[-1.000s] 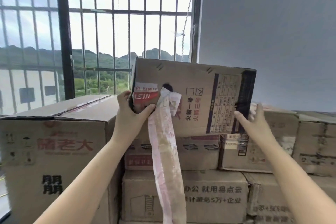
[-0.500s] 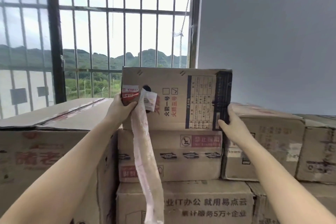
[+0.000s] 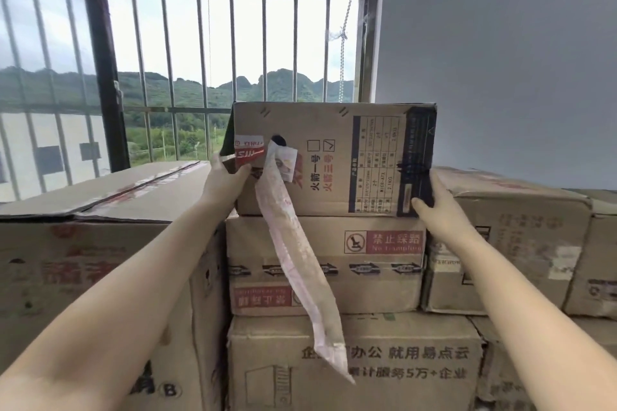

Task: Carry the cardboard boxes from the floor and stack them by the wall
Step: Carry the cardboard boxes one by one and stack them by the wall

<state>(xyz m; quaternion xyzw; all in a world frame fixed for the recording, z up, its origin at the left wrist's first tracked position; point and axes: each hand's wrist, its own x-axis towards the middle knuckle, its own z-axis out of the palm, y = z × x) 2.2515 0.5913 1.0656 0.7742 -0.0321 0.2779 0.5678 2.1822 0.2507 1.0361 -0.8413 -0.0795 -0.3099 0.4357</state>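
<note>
Head view shows both hands on the two ends of one cardboard box point(image 3: 334, 160), which sits on top of a stack of other boxes. The left hand point(image 3: 223, 180) holds the left end, thumb on the front face and fingers behind the corner. The right hand point(image 3: 434, 200) holds the right lower corner in the same way, thumb in front, fingers on the side. So each grip is closed on the box, I think to keep it level while it is set square on the "No Trampling" box point(image 3: 325, 264) under it. The bottom edge seems to touch that box already.

A long strip of peeled tape point(image 3: 297, 253) hangs loose from the front face and falls over the boxes below. A large box point(image 3: 100, 243) stands just at the left, a lower box point(image 3: 507, 237) at the right. Behind are the window bars point(image 3: 207, 43) and the grey wall point(image 3: 494, 53); the stack stands near this wall, as the task wants.
</note>
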